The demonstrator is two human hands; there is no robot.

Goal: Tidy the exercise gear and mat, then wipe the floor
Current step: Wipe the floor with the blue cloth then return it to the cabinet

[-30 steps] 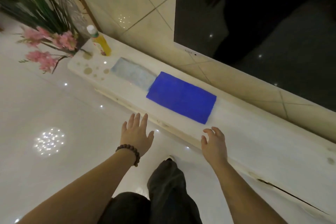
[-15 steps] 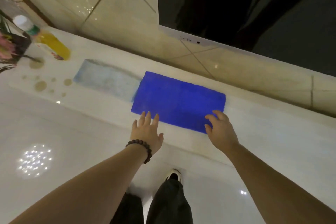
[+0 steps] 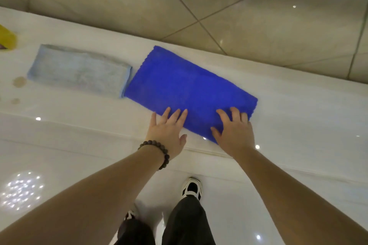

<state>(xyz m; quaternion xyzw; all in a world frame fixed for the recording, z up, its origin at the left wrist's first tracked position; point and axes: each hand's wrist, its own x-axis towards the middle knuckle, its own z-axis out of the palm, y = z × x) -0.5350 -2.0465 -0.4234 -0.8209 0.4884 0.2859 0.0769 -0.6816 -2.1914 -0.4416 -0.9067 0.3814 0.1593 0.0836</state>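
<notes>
A bright royal-blue terry cloth (image 3: 189,89), folded into a flat long rectangle with a fuzzy nap and a faint crease across its middle, lies on a low white glossy ledge (image 3: 298,117) that runs along the foot of a beige tiled wall (image 3: 139,6). Its long axis slants from upper left to lower right.

The left hand (image 3: 167,133), with a dark beaded bracelet (image 3: 157,151) on the wrist, is spread flat and relaxed. Its fingertips (image 3: 184,112) rest on the near long edge of the blue cloth, and the thumb points off to the right over bare ledge. The right hand (image 3: 233,131) lies palm down over the cloth's near right corner, fingers (image 3: 235,111) slightly curled and splayed on top of the fabric. Blue shows between thumb and forefinger. Neither hand is clenched; whether the right fingers pinch any fabric beneath them cannot be told.

Beyond the left fingertips and off to their left, a pale blue-grey folded cloth (image 3: 79,69) lies on the same ledge, its near end just touching or barely under the blue cloth's short far-left edge. Farther left again are a few brownish round stains (image 3: 19,81) and the edge of a yellow object (image 3: 7,39), cut off by the frame.

Below the wrists, a white shiny floor (image 3: 59,165) shows dark trouser legs (image 3: 187,223) and a black-and-white sneaker (image 3: 192,188).
</notes>
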